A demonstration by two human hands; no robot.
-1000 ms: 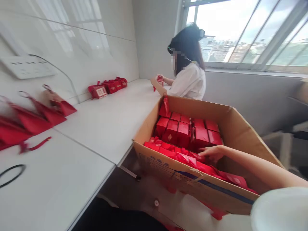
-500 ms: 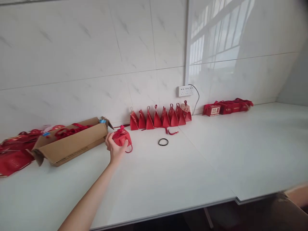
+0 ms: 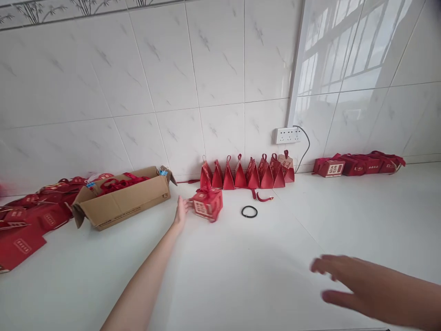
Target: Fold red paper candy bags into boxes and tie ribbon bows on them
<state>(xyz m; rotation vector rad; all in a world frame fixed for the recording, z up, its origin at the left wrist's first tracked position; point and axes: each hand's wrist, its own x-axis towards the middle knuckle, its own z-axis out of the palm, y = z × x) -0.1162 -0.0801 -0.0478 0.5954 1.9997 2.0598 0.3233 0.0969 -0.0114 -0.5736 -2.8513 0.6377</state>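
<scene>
Nearest to us, we are holding our right hand [image 3: 358,284] wide open and blurred above the white table [image 3: 262,276], its thumb standing apart from the fingers and gripping nothing. Farther in, our left hand [image 3: 180,212] is standing open just beside the red gift box [image 3: 206,205], fingers extending toward its left side; we are finding the gap too fine to tell if they are touching. We are judging that this loose palm is serving to steady the box rather than carry it. The box is sitting bow uppermost, just in front of a row of red pouches [image 3: 240,178]. A black ring [image 3: 248,216] and a red strip [image 3: 264,199] are lying to its right. On the left, a cardboard tray [image 3: 131,208] is corralling loose ribbons, probably against tangling, beside heaped red packages [image 3: 48,216]. Behind, the pouches are lining up near the tiled wall [image 3: 220,69], loops pointing upward, likely for easy grasping, while more red boxes [image 3: 360,166] are sitting far right.
</scene>
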